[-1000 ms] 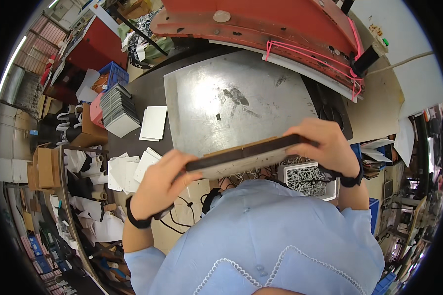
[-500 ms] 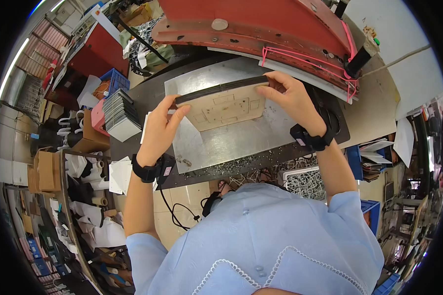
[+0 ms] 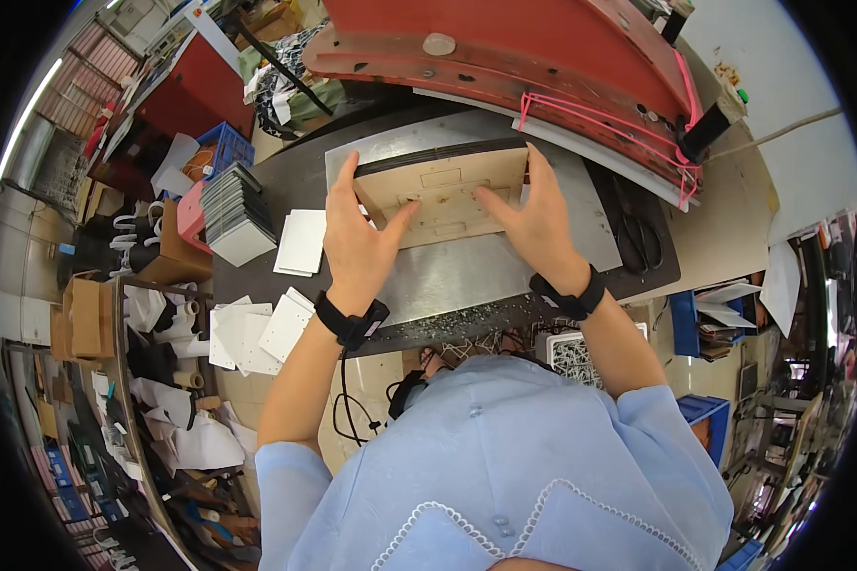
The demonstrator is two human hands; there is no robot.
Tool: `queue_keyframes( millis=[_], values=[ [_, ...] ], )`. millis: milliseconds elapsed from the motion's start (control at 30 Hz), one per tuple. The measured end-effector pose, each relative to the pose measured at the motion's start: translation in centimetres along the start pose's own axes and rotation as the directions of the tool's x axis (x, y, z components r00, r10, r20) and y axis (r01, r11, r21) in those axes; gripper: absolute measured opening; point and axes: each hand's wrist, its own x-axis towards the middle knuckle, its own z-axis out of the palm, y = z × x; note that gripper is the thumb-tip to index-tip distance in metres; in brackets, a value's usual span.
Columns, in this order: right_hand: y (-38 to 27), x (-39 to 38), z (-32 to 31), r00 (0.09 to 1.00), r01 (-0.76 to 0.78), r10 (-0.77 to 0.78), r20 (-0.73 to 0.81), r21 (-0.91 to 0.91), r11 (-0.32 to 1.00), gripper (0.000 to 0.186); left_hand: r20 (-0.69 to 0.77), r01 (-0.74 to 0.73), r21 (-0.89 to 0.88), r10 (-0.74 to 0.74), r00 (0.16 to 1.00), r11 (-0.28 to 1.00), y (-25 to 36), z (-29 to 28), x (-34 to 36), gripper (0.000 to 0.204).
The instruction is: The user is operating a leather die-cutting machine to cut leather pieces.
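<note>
My left hand and my right hand grip opposite ends of a pale wooden cutting die. Both thumbs press on its near face, which carries thin rectangular outlines and small dark marks; the other fingers reach round the ends and are partly hidden. Tilted up on edge, the die shows a dark layer along its top. Its lower edge is at or just above a shiny metal plate on the dark worktable; I cannot tell whether they touch.
A red press with pink cord spans the far side. Left of the plate are a stack of cards and white sheets. Black scissors lie to the right. Green crumbs litter the near table edge, above a bin of scraps.
Both hands have slid inward, thumbs now lying across the die's face instead of pinching its upper corners. The die stands a little more level. White sheets at left are less covered by my left arm.
</note>
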Motion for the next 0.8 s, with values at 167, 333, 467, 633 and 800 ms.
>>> queue_keyframes(
  millis=[167, 333, 467, 633, 800],
  values=[
    [0.1, -0.4, -1.1, 0.998, 0.023, -0.025, 0.054, 0.041, 0.999, 0.071, 0.035, -0.039, -0.03, 0.04, 0.999, 0.999, -0.2, -0.5, 0.0, 0.089],
    [-1.1, -0.5, -0.7, 0.999, 0.04, -0.039, 0.032, -0.019, 0.999, 0.068, 0.079, -0.061, -0.08, 0.067, 0.995, 0.995, -0.9, -1.1, -0.1, 0.089],
    [-0.8, -0.3, -0.5, 1.0, 0.009, -0.009, 0.014, -0.038, 0.999, 0.069, 0.057, -0.023, -0.001, 0.023, 0.998, 1.0, 0.4, -0.9, 0.0, 0.086],
    [1.0, -0.4, -1.5, 0.997, 0.03, -0.042, 0.069, 0.169, 0.985, 0.064, 0.105, -0.048, -0.077, 0.056, 0.993, 0.996, -0.1, -1.7, 0.2, 0.078],
    [-0.2, 1.0, -3.5, 0.978, -0.092, 0.054, 0.201, 0.183, 0.979, 0.05, 0.145, 0.017, -0.198, 0.012, 0.989, 0.98, -0.3, -2.7, 0.4, 0.053]
  ],
)
